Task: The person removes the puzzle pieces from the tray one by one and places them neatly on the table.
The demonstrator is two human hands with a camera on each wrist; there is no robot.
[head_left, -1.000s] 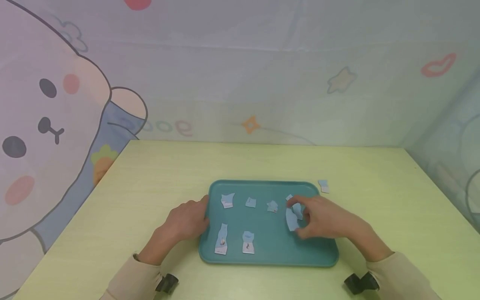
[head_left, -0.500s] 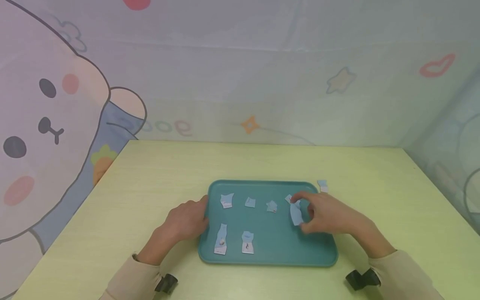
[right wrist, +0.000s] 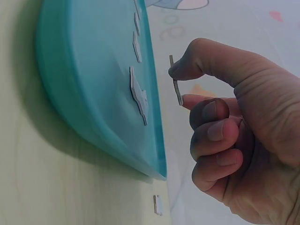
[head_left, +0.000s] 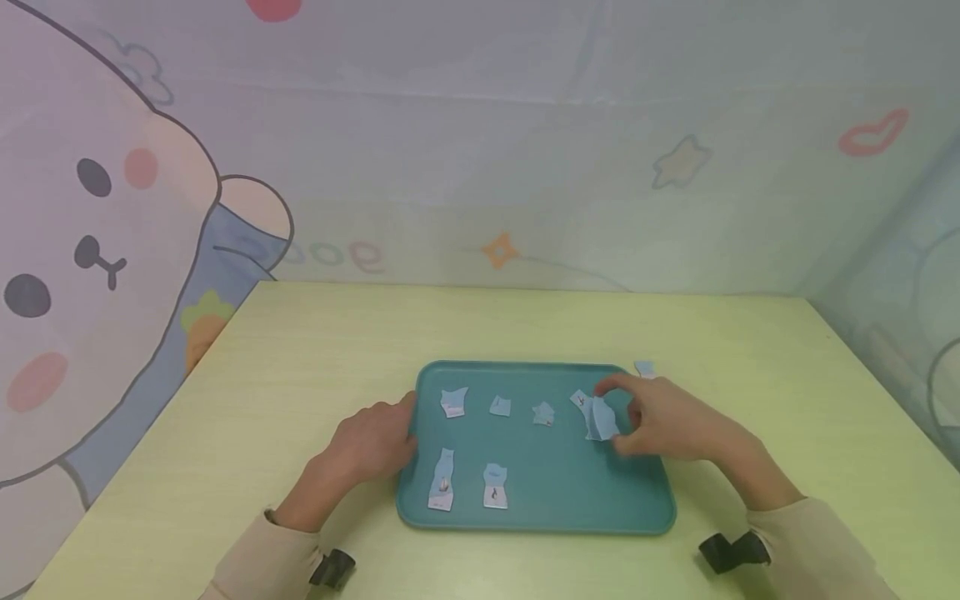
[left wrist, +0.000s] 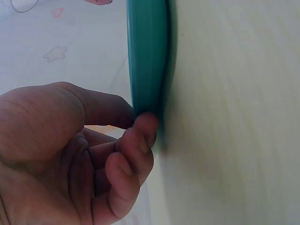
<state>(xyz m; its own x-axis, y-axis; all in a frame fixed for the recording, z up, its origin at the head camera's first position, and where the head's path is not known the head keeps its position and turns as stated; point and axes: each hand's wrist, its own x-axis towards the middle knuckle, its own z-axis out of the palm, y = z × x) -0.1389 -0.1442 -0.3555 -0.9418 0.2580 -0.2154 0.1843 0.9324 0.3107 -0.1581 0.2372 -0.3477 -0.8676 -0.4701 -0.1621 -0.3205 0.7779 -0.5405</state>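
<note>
My right hand (head_left: 667, 418) pinches a pale blue puzzle piece (head_left: 604, 419) between thumb and forefinger, over the right part of a teal tray (head_left: 562, 496). In the right wrist view this held piece (right wrist: 177, 92) stands apart from the tray, seen edge-on, with the other fingers curled. Beneath it in the head view, partly hidden, lies another puzzle piece (head_left: 581, 401) with a small dark figure. My left hand (head_left: 377, 439) grips the tray's left edge; in the left wrist view thumb and fingertips meet at the tray rim (left wrist: 149, 61).
On the tray lie several more puzzle pieces, among them a tall one with a sailboat (head_left: 442, 481) and one with a dark figure (head_left: 496, 487). A loose puzzle piece (head_left: 643, 367) lies on the pale yellow table (head_left: 480, 325) behind the tray, partly behind my right hand.
My right hand has carried the pinched piece rightward and slightly away from me, uncovering the left part of the piece below. The left hand and tray have stayed put.
</note>
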